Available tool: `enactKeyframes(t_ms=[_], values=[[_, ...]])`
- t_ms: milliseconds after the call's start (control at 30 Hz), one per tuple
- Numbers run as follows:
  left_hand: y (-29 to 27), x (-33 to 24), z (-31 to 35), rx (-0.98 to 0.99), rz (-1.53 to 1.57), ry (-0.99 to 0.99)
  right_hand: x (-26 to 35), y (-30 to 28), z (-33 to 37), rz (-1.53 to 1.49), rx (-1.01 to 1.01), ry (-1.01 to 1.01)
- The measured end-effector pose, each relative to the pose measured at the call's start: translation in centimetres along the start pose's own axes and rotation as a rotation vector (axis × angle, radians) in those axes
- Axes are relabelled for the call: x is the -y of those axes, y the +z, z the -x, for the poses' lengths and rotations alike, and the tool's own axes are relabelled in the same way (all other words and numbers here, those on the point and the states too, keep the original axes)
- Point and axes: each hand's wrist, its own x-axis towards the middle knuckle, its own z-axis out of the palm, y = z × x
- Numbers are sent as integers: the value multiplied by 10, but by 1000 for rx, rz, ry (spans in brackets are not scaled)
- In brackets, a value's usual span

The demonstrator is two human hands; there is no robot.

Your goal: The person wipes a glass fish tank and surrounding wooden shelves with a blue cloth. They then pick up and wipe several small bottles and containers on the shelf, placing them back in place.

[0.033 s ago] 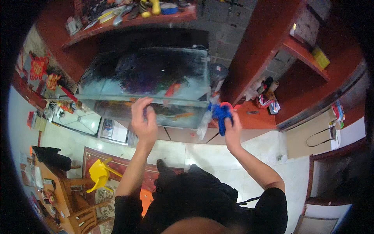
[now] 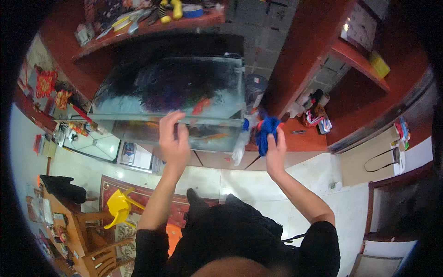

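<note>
A glass fish tank (image 2: 138, 116) stands in front of me, with orange-red fish (image 2: 201, 106) in its water. My left hand (image 2: 174, 145) is at the tank's front pane. Its fingers are curved at the top edge and its thumb stands apart from them; whether they touch the glass I cannot tell. Off the tank's right corner, my right hand (image 2: 275, 152) pinches a bunched blue cloth (image 2: 265, 138) between thumb and fingers. A bit of red-orange shows beside the cloth. Left of it a clear plastic bag (image 2: 240, 147) hangs at the tank's corner.
Above the tank runs a red-brown shelf (image 2: 152, 34) with tools and a blue tape roll (image 2: 192, 10). A dark lidded container (image 2: 256, 85) stands right of the tank, near a cabinet upright (image 2: 295, 60). Behind me on the left are a yellow stool (image 2: 119, 207) and a wooden chair (image 2: 104, 261).
My left hand has shifted slightly right and up along the tank's front edge. The blue cloth in my right hand has moved up a little and changed shape. The view has shifted slightly.
</note>
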Motion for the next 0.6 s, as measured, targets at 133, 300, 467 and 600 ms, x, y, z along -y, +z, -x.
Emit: enactKeyframes(t_ms=[133, 300, 467, 600], values=[[61, -16, -30, 182, -112, 178, -21, 40, -16, 85, 165, -190], [97, -16, -39, 303, -598, 324, -79, 75, -46, -106, 305, -126], [102, -17, -34, 335, -679, 272, -109, 82, -101, -116, 334, 180], [103, -21, -36, 382, -701, 233, -83, 109, -162, -68, 287, 81]])
